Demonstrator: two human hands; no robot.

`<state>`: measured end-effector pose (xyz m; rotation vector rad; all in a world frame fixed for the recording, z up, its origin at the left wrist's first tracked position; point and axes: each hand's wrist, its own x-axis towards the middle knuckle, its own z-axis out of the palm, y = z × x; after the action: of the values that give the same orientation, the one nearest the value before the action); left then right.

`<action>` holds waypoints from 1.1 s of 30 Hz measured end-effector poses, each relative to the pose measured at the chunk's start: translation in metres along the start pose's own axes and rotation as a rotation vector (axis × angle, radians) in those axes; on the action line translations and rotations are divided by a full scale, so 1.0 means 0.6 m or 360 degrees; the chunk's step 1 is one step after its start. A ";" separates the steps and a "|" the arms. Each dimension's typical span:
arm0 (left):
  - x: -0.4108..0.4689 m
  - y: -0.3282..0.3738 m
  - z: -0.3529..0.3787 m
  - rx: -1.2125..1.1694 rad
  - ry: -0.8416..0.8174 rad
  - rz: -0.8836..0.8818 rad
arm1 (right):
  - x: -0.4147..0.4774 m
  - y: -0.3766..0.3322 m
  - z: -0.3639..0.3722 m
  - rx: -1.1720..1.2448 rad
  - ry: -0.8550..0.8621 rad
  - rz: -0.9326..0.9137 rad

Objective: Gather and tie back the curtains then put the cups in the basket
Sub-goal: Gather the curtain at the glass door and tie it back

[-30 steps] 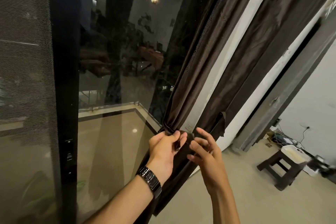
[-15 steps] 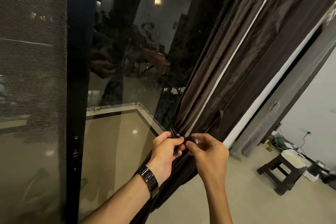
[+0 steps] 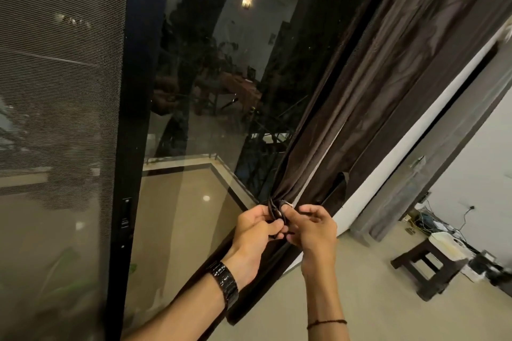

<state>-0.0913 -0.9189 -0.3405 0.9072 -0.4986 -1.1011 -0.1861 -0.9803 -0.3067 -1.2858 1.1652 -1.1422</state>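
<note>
Dark brown curtain (image 3: 368, 97): gathered into one bundle, long axis slanting from upper right down to lower left, beside the glass door (image 3: 210, 91). Narrowest point of the bundle at the tie-back band (image 3: 274, 209), directly above and between both hands. Left hand (image 3: 256, 232): closed on the left side of the band, fingers curled round the cloth, thumb meeting the other hand. Right hand (image 3: 311, 230): pinched shut on the right end of the band, where a small pale fastener (image 3: 286, 203) shows at the fingertips. Both hands touching, equally near the band; joint lying between them. Judged step: closing the tie across the bundle's axis. Cups and basket not in view. Small dark stool (image 3: 426, 266) well apart on the floor, lower right.
</note>
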 end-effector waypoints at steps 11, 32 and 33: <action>-0.005 0.011 0.005 0.0561 0.0074 0.0145 | 0.015 -0.018 -0.033 0.0085 -0.0524 0.0792; 0.052 -0.027 0.012 0.0823 0.0147 0.0442 | 0.058 -0.044 0.034 -0.1616 0.0076 0.0050; 0.055 -0.028 0.016 0.0795 0.0148 0.0432 | 0.063 -0.048 0.036 -0.1659 0.0092 0.0054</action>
<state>-0.0942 -0.9551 -0.3517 1.2752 -0.8143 -0.6907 -0.1604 -1.0157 -0.2781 -1.9730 1.9264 -0.5022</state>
